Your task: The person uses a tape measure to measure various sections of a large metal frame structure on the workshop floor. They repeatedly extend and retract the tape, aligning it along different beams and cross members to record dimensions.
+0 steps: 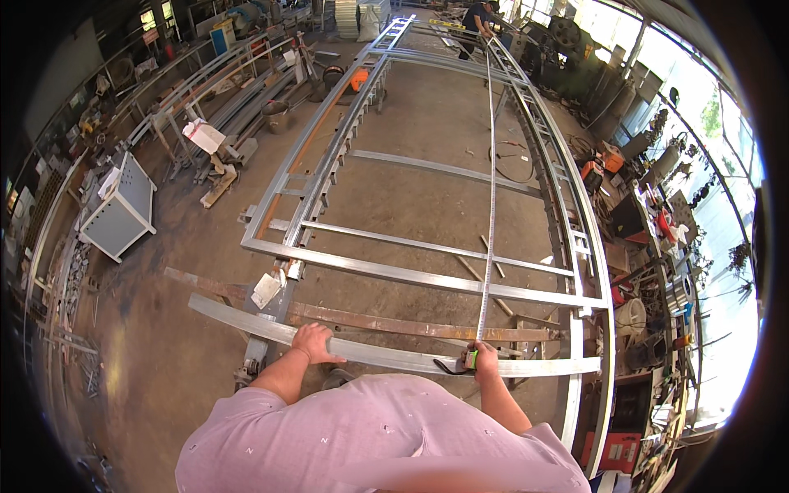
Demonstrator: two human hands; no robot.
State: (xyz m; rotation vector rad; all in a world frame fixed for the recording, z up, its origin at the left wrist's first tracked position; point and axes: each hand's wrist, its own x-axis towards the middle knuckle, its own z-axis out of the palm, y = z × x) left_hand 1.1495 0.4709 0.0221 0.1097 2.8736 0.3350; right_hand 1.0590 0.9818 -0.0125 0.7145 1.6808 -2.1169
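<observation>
My right hand (pixel 486 361) is closed around a green tape measure (pixel 471 359) with a black wrist strap. Its pulled-out blade (pixel 491 205) stretches away from me over a large welded metal frame (pixel 386 265) to the far end. A person (pixel 477 18) bends there with a hand near the far part of the blade. My left hand (pixel 314 341) leans on a silver metal tube (pixel 394 354) lying crosswise in front of me, its fingers curled over the far side and its thumb out. The right hand is just above that same tube.
A rusty flat bar (pixel 411 322) lies crosswise beyond the tube. To the left stand a grey metal cabinet (pixel 122 207) and racks of long steel stock (pixel 238 90). Cluttered shelves and tools line the right side, with a red machine (pixel 618 452) near me.
</observation>
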